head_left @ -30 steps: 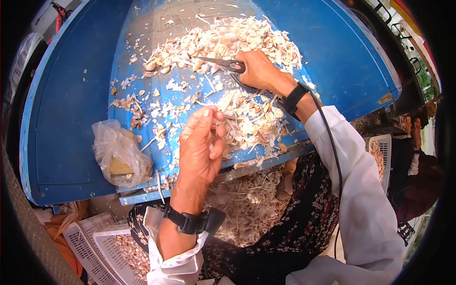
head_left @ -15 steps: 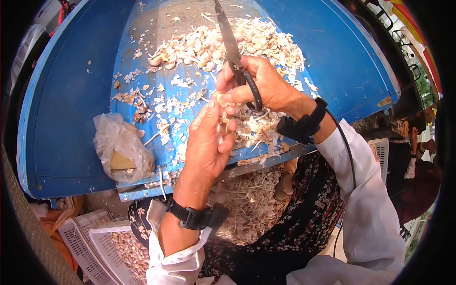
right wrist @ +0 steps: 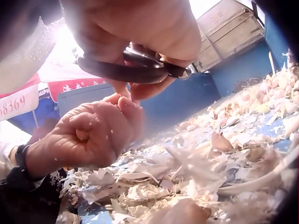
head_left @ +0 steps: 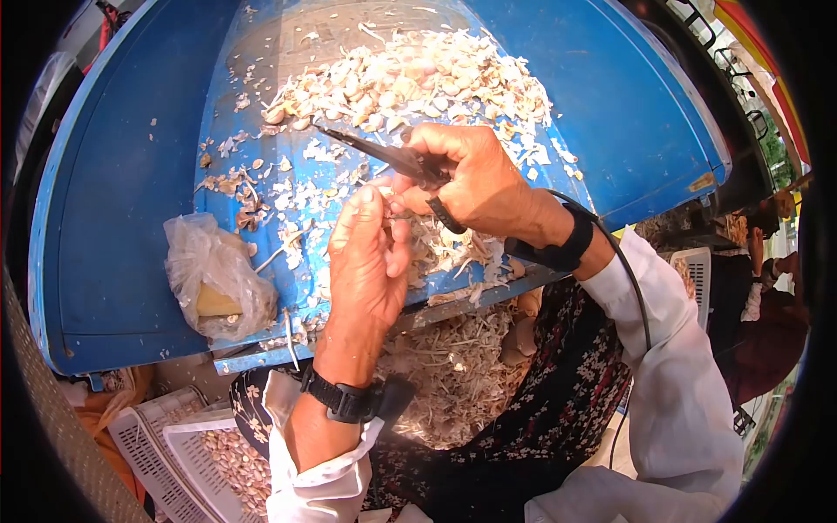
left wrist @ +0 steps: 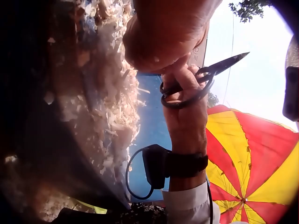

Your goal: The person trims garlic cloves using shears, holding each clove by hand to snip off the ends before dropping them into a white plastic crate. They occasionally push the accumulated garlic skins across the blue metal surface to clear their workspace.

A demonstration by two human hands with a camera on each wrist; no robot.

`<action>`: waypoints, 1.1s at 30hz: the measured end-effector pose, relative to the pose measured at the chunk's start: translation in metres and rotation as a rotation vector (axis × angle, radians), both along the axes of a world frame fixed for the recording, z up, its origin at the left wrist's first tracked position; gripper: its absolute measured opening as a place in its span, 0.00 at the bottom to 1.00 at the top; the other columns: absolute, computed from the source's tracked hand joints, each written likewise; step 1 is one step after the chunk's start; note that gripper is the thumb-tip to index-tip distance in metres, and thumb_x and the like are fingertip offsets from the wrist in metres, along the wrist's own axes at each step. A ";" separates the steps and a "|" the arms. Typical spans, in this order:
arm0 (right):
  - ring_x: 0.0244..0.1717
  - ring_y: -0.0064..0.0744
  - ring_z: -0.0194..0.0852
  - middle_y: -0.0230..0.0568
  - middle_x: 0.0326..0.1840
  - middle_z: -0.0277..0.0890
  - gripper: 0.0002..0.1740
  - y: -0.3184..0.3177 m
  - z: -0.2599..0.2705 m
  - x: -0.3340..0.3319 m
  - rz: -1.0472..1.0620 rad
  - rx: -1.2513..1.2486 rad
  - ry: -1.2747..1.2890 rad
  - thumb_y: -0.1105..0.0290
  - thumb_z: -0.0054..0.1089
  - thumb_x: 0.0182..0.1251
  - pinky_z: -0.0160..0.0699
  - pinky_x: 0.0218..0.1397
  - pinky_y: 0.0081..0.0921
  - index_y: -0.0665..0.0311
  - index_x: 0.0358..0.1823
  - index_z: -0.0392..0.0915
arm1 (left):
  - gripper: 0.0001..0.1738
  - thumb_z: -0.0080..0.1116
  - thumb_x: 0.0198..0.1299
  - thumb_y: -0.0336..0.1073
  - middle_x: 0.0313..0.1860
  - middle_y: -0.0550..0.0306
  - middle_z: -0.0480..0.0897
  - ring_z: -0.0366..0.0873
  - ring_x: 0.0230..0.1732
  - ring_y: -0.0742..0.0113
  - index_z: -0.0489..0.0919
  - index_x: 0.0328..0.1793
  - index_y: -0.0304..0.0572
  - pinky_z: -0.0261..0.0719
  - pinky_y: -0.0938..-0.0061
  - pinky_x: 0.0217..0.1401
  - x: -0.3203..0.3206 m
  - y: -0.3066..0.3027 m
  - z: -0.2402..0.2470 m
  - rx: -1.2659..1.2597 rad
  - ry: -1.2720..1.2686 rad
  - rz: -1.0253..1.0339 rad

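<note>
One plastic bag [head_left: 218,283] is parked at 9 o'clock on the blue table [head_left: 122,174], probably to keep it out of the mess, and peelings [head_left: 418,78] too many to be counted are heaped at 12. The left hand [head_left: 366,253] is held up mid-table with fingers curled tight; whether anything is pinched can't be told. One pair of scissors [head_left: 392,161] is gripped through the loops by the right hand [head_left: 475,179] at its 1 o'clock, blades aimed at 10, likely so trimmings get dropped onto the table.

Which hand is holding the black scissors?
The right hand, the upper one in the head view: its fingers grip the scissors by the handle loops. The left hand below it is curled, with no scissors.
</note>
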State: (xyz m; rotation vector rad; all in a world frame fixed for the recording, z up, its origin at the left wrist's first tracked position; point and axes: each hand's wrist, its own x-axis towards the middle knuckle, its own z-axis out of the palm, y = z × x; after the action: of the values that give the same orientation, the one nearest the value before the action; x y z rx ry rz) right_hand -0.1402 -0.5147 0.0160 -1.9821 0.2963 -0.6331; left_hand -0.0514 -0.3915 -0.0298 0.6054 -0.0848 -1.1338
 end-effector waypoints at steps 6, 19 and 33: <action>0.23 0.40 0.72 0.49 0.22 0.72 0.27 -0.003 0.012 -0.014 -0.117 -0.301 0.353 0.52 0.73 0.43 0.71 0.29 0.30 0.69 0.24 0.70 | 0.11 0.52 0.68 0.42 0.32 0.62 0.73 0.69 0.25 0.79 0.72 0.45 0.41 0.58 0.89 0.12 0.013 0.004 -0.003 -0.062 0.107 0.071; 0.29 0.48 0.74 0.47 0.27 0.73 0.26 -0.004 -0.014 -0.021 -0.149 -0.795 0.301 0.50 0.70 0.48 0.73 0.30 0.39 0.66 0.31 0.72 | 0.12 0.52 0.68 0.40 0.35 0.59 0.75 0.70 0.28 0.77 0.71 0.43 0.37 0.60 0.88 0.13 0.010 0.006 -0.011 -0.101 0.071 0.170; 0.29 0.53 0.78 0.50 0.22 0.75 0.22 -0.003 -0.016 -0.012 -0.102 -0.645 0.475 0.50 0.65 0.51 0.74 0.30 0.42 0.64 0.25 0.72 | 0.11 0.52 0.68 0.42 0.34 0.61 0.75 0.72 0.29 0.76 0.71 0.44 0.43 0.59 0.88 0.13 0.016 0.005 -0.010 -0.125 0.027 0.168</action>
State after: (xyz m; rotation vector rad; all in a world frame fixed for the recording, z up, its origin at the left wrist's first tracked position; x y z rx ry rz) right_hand -0.1524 -0.5175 0.0004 -2.7528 0.5316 -0.3276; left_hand -0.0358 -0.3861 -0.0401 0.4766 -0.0790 -0.9657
